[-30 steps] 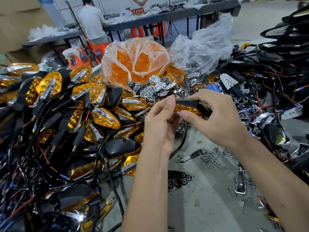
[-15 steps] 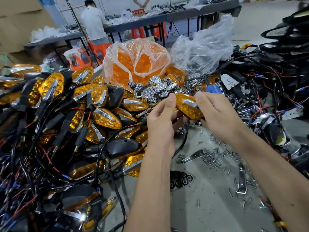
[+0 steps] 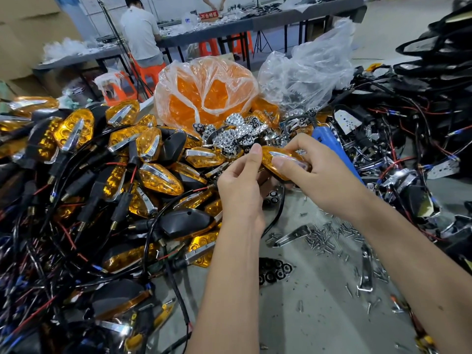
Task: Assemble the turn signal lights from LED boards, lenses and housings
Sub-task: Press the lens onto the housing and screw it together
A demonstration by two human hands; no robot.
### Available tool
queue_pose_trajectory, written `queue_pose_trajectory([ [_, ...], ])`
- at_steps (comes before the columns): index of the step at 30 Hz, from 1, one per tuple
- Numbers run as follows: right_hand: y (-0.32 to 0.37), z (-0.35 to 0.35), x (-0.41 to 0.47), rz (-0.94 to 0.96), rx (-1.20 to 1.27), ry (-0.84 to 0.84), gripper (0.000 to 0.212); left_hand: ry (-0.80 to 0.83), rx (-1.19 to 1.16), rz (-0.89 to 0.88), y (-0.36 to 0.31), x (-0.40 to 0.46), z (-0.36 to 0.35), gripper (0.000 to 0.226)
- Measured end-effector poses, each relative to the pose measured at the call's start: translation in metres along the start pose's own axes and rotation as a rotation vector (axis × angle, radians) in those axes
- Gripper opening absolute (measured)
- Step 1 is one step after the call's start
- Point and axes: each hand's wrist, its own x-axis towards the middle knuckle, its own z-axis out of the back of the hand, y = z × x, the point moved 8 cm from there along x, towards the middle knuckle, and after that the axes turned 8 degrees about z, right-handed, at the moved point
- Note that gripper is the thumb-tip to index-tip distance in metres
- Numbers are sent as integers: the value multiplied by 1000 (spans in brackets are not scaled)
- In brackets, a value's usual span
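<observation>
I hold one turn signal light [image 3: 274,159] above the table, its amber lens and chrome strip facing up. My right hand [image 3: 319,175] grips it from the right, thumb pressed on the lens. My left hand [image 3: 242,185] pinches its left tip between thumb and forefinger. Its black cable [image 3: 277,213] hangs down to the table. A large heap of finished amber lights [image 3: 122,159] with black wires fills the left. Chrome reflectors [image 3: 237,135] lie behind my hands.
A bag of amber lenses [image 3: 204,93] and a clear bag [image 3: 306,72] stand at the back. Black housings with wires [image 3: 408,129] pile at the right. Loose screws [image 3: 329,236], black nuts [image 3: 274,270] and chrome strips [image 3: 366,269] lie on the grey table. A person [image 3: 140,31] works at a far table.
The light has been turned from edge-on to lens-up in my hands. My right thumb has moved onto the lens and both hands have shifted slightly.
</observation>
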Motion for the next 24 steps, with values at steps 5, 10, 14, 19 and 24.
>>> queue_pose_trajectory([
  [5,-5,0,1,-46,86,9,34,157,22,11,-1,-3,-5,21],
  [10,3,1,-1,4,191,65,34,137,39,-24,-5,-7,-6,28],
  [14,10,0,-1,78,-47,49,43,49,59,-26,-4,-5,0,40],
  [19,17,8,1,150,-167,-31,35,22,112,-25,-3,-6,0,47],
  [24,10,9,1,71,-88,-14,44,74,177,-24,-2,-5,-1,54],
])
